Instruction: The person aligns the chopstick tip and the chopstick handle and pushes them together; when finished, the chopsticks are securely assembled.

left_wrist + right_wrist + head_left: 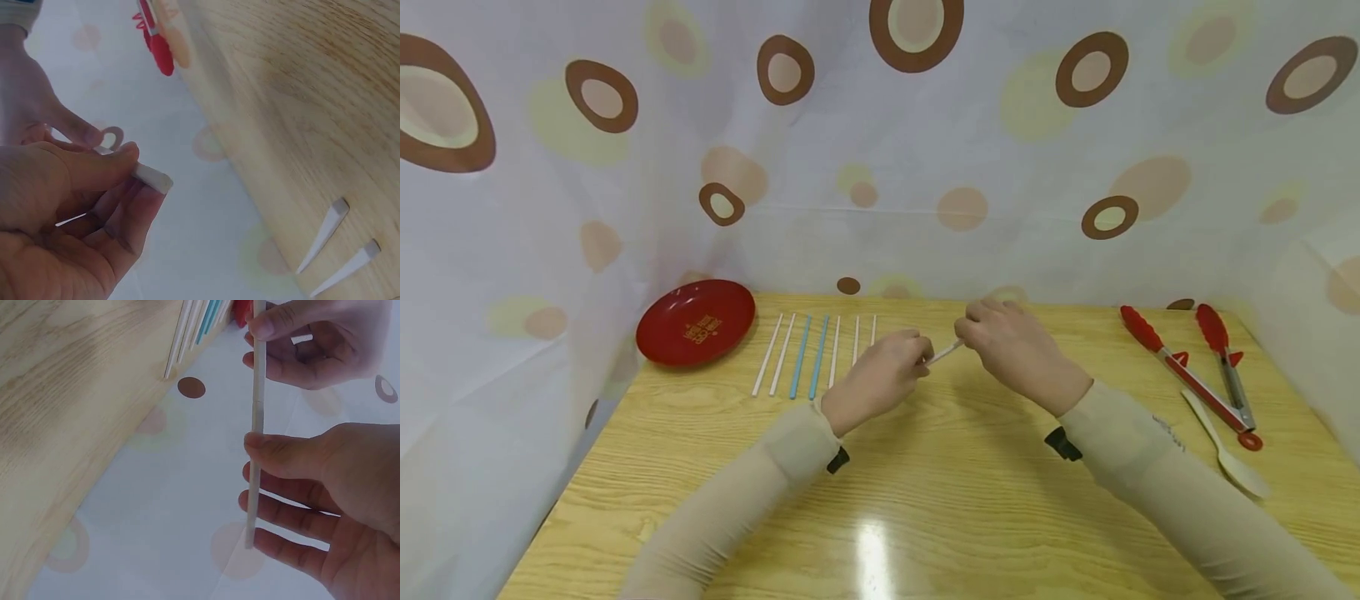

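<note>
A white chopstick (944,352) is held above the table between both hands. My left hand (880,379) pinches it between thumb and fingers; in the left wrist view its thick end (154,177) sticks out past the fingertips. The right hand (1018,350) pinches the other part, with the thumb on one side and the fingers along the other, as the right wrist view shows. To the left, white chopsticks (767,354) and two blue chopsticks (801,357) lie side by side in a row. My left hand hides part of that row.
A red plate (696,323) with gold lettering stands at the back left. On the right lie red-tipped tongs (1195,379) with spread arms and a pale spoon (1228,454). Patterned cloth (910,150) hangs behind the wooden table (940,500).
</note>
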Motion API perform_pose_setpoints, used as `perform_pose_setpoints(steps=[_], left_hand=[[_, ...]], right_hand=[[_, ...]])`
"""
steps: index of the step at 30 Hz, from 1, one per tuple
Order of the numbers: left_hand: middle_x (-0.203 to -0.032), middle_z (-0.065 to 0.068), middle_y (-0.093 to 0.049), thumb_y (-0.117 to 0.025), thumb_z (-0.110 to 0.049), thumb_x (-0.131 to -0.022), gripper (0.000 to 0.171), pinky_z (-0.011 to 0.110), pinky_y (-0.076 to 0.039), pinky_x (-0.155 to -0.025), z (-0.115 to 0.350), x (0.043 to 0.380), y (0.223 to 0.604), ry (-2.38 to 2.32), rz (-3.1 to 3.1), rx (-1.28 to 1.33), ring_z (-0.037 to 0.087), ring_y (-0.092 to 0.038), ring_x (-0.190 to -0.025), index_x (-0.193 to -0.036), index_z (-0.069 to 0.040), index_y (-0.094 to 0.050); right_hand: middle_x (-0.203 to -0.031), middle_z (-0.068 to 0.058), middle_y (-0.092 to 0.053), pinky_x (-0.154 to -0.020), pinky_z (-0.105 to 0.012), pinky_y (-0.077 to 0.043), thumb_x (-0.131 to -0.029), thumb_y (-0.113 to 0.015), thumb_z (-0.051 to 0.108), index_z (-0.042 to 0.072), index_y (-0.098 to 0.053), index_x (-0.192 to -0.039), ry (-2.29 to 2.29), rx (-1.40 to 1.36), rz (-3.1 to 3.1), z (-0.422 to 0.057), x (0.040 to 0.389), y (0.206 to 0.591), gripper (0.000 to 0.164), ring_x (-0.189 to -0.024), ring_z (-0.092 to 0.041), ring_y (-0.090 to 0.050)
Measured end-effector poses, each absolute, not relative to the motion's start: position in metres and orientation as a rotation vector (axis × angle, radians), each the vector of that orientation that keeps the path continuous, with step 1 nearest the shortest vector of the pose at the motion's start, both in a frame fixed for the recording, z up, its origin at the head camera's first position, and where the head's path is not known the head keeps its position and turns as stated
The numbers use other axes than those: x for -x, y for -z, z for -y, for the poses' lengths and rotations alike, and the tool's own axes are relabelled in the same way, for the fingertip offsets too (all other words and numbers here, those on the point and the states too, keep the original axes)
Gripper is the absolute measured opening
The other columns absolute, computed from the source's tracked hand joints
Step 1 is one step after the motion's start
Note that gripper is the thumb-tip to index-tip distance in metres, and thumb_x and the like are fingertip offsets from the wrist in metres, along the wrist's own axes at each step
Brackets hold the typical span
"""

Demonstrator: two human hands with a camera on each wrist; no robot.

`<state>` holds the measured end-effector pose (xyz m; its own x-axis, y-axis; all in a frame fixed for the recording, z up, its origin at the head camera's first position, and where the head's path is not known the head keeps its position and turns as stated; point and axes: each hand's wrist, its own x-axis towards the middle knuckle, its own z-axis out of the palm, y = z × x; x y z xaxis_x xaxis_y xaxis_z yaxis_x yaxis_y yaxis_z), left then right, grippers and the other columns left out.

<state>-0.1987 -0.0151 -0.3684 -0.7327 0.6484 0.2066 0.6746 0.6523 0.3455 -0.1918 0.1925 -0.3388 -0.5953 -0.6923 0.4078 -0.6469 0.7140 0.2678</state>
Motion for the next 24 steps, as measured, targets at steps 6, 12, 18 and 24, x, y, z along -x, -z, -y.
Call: perform_pose_setpoints(steps=[6, 12, 18, 24], left_hand=[[-0.085, 0.001, -0.064, -0.072, -0.008, -0.092, 0.013, 0.022, -0.049, -0.063, 0.018, 0.203, 0.370, 0.957, 2.855, 1.051, 0.012, -0.059, -0.074, -0.101, -0.001, -0.072], [-0.081, 0.004, -0.066, -0.075, -0.008, -0.090, 0.017, 0.034, -0.058, -0.062, 0.021, 0.208, 0.371, 1.466, 2.892, 0.909, 0.013, -0.066, -0.062, -0.101, 0.003, -0.069], [-0.089, 0.009, -0.070, -0.075, -0.007, -0.089, 0.019, 0.046, -0.058, -0.073, 0.024, 0.215, 0.381, 2.030, 2.844, 0.627, 0.024, -0.071, -0.069, -0.103, 0.003, -0.069], [-0.098, 0.018, -0.071, -0.070, -0.001, -0.091, 0.027, 0.044, -0.057, -0.077, 0.031, 0.220, 0.387, 2.441, 2.702, 0.504, 0.026, -0.071, -0.075, -0.115, 0.012, -0.065]], right_hand=[[-0.096, -0.012, -0.061, -0.072, -0.035, -0.052, -0.079, -0.083, 0.002, 0.002, -0.067, -0.095, -0.030, -1.046, 2.384, -0.192, 0.197, 0.336, 0.022, -0.087, -0.028, -0.058], [-0.116, -0.015, -0.060, -0.072, -0.036, -0.055, -0.084, -0.079, 0.003, -0.001, -0.067, -0.108, -0.147, -1.022, 2.426, -0.187, 0.203, 0.339, 0.026, -0.102, -0.030, -0.060], [-0.123, -0.021, -0.060, -0.083, -0.040, -0.054, -0.087, -0.075, 0.001, -0.007, -0.065, -0.115, -0.279, -1.006, 2.595, -0.177, 0.216, 0.349, 0.031, -0.109, -0.036, -0.061], [-0.120, -0.021, -0.063, -0.085, -0.038, -0.054, -0.085, -0.075, -0.004, -0.005, -0.068, -0.113, -0.194, -1.063, 2.619, -0.167, 0.225, 0.361, 0.029, -0.107, -0.035, -0.063]])
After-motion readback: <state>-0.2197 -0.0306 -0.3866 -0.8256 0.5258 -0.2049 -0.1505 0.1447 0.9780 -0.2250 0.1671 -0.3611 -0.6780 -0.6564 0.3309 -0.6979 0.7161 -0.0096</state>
